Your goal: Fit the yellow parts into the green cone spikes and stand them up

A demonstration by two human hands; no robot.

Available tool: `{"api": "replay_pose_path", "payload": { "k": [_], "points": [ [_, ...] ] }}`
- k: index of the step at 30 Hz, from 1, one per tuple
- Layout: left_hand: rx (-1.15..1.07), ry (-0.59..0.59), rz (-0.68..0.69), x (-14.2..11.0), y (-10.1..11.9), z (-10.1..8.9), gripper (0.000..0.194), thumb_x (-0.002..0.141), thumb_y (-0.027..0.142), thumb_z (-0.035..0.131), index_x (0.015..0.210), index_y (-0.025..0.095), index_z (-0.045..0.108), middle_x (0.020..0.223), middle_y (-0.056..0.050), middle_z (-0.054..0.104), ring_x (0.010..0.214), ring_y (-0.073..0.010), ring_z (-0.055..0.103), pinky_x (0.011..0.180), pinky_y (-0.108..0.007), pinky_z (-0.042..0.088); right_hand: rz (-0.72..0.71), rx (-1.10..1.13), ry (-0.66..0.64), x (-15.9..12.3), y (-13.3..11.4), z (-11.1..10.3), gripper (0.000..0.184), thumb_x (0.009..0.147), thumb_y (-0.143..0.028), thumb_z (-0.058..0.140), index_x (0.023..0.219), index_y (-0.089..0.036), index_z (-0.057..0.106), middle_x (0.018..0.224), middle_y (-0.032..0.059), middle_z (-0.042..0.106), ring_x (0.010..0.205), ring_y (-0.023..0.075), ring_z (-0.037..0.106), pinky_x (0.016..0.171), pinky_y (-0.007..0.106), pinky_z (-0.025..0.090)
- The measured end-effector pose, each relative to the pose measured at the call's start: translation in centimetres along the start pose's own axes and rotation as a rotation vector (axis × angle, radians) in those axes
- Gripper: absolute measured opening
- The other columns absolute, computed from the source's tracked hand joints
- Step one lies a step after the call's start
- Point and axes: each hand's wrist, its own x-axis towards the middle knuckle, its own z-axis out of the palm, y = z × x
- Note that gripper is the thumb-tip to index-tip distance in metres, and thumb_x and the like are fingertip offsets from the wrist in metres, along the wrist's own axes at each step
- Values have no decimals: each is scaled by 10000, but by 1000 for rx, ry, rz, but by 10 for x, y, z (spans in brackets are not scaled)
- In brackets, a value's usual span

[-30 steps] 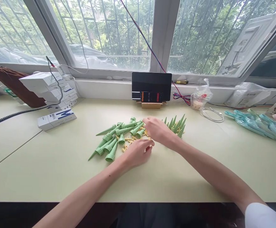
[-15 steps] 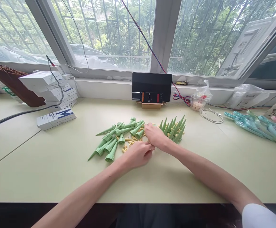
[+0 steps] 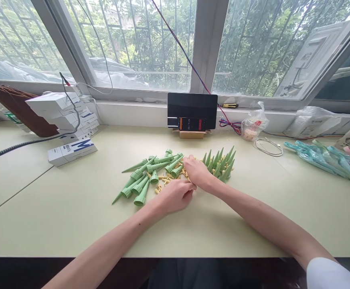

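Note:
A pile of green plastic cone spikes (image 3: 146, 176) lies on the pale table (image 3: 72, 208), with several small yellow pieces (image 3: 164, 178) scattered beside it. A second group of green spikes (image 3: 223, 162) stands upright to the right. My left hand (image 3: 175, 196) rests curled on the table by the yellow pieces; what its fingers hold is hidden. My right hand (image 3: 197, 172) sits palm down between the two groups, fingertips at the yellow pieces and touching my left hand.
A dark tablet with a phone (image 3: 192, 111) leans at the window sill. White boxes (image 3: 63, 116) are stacked at the left, with a black cable across them. A plastic bag (image 3: 254, 122), a white cable coil (image 3: 268, 146) and teal clips (image 3: 322, 158) lie at the right.
My right hand has drawn back from the lying spikes toward my left hand, and the two now touch. The left hand has barely shifted.

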Motion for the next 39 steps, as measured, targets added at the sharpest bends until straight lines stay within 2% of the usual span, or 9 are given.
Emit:
{"api": "replay_pose_path", "payload": {
  "k": [9, 17, 21, 26, 34, 39],
  "points": [
    [-8, 13, -1, 0, -2, 0, 288, 810, 64, 460, 888, 189, 708, 785, -57, 690, 668, -176, 642, 632, -260, 464, 22, 10, -3, -3, -1, -3, 294, 823, -43, 607, 1099, -121, 545, 1045, 136, 601, 805, 202, 684, 621, 247, 471],
    [-8, 26, 4, 0, -2, -1, 274, 819, 70, 456, 852, 186, 702, 776, -58, 685, 632, -168, 629, 585, -251, 436, 3, 5, -19, -6, -2, -10, 377, 737, -48, 677, 1077, -135, 538, 1041, 126, 591, 763, 214, 675, 594, 260, 448],
    [8, 24, 9, 0, -1, -1, 272, 818, 61, 459, 832, 185, 701, 771, -57, 690, 635, -169, 631, 583, -251, 426, -4, 8, -24, -9, -3, -12, 379, 754, -58, 658, 1093, -152, 517, 1039, 123, 586, 760, 215, 669, 600, 262, 438],
    [20, 8, 10, 0, 0, -1, 283, 824, 52, 446, 828, 178, 699, 763, -51, 704, 638, -176, 633, 577, -263, 412, -9, 14, -5, -10, -2, -10, 351, 855, -59, 527, 1182, -169, 460, 1006, 122, 588, 730, 202, 654, 599, 265, 430],
    [28, 11, 10, 0, 0, -1, 270, 821, 44, 446, 792, 173, 682, 751, -49, 708, 613, -168, 618, 559, -261, 388, -18, 27, 29, -9, -2, -10, 542, 842, -59, 510, 1356, -161, 371, 994, 125, 585, 699, 208, 648, 593, 280, 445],
    [43, 28, -2, 1, 0, -1, 249, 831, 56, 458, 775, 170, 672, 702, -43, 693, 563, -156, 584, 542, -262, 373, -42, 79, 137, -10, -5, -9, 675, 851, -27, 429, 1485, -161, 239, 1020, 127, 582, 675, 188, 634, 573, 272, 459]
  ]
}}
